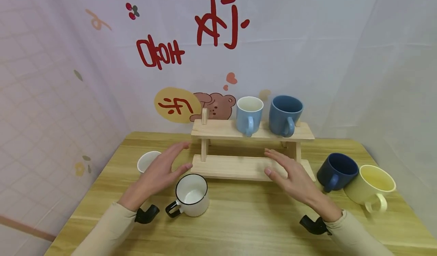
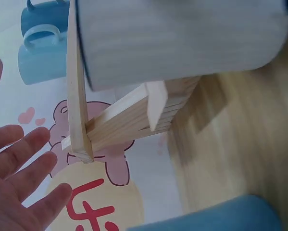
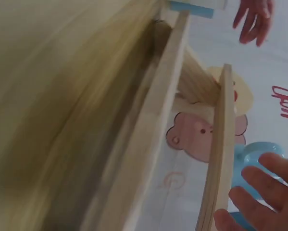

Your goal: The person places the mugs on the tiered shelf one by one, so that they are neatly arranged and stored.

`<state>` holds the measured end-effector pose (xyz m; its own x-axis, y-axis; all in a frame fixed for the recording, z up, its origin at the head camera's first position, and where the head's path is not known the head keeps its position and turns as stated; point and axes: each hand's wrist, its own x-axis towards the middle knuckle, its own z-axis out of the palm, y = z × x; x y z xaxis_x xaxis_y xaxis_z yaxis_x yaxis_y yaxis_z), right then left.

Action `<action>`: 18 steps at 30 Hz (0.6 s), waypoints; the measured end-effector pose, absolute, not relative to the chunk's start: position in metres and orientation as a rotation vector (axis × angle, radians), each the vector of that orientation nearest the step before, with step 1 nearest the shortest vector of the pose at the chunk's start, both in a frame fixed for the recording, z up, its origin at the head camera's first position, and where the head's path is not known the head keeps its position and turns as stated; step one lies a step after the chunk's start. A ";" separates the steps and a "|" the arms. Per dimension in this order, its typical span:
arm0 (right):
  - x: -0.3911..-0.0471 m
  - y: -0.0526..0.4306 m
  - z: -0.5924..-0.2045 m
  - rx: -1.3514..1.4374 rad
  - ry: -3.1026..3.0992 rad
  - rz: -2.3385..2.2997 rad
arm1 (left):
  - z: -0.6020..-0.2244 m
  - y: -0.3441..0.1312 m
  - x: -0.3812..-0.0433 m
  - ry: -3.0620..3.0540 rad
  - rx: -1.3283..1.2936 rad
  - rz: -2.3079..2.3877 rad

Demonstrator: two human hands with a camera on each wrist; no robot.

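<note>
The table (image 1: 246, 225) holds a 2-level shelf (image 1: 232, 167). Near it, left grip (image 1: 160, 174) and right grip (image 1: 293, 177) have fingers apart, holding nothing. The white mug (image 1: 198, 207), before the shelf's left end, looks hard, maybe slippery; its black handle (image 1: 168, 209) seems best to hold.

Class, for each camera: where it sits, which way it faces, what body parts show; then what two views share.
Head: on the head, facing forward and down at the wooden rack; left hand, right hand and sleeves show.
Left wrist: on that wrist, facing the rack past a black-rimmed mug; the left hand shows.
Right wrist: on that wrist, facing along the rack; both hands show.
Wrist views share the rack and bear print.
</note>
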<state>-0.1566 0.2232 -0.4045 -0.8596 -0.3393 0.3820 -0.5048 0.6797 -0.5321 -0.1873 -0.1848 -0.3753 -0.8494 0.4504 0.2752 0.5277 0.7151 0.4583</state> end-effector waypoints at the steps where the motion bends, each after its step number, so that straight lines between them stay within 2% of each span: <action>1: -0.155 0.227 -0.406 0.705 -2.655 0.894 | -0.377 -0.186 -0.184 -2.758 -0.796 -0.819; 9: -0.142 0.258 -0.424 0.852 -2.726 0.522 | -0.392 -0.208 -0.163 -2.695 -0.787 -0.898; 18: -0.135 0.282 -0.442 0.874 -2.765 0.419 | -0.406 -0.227 -0.145 -2.717 -0.780 -0.961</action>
<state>-0.1345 0.2824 -0.4418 -0.8016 -0.5267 0.2830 -0.5869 0.7835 -0.2041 -0.1449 -0.2266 -0.4057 -0.8522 0.4226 0.3086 0.5226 0.6585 0.5415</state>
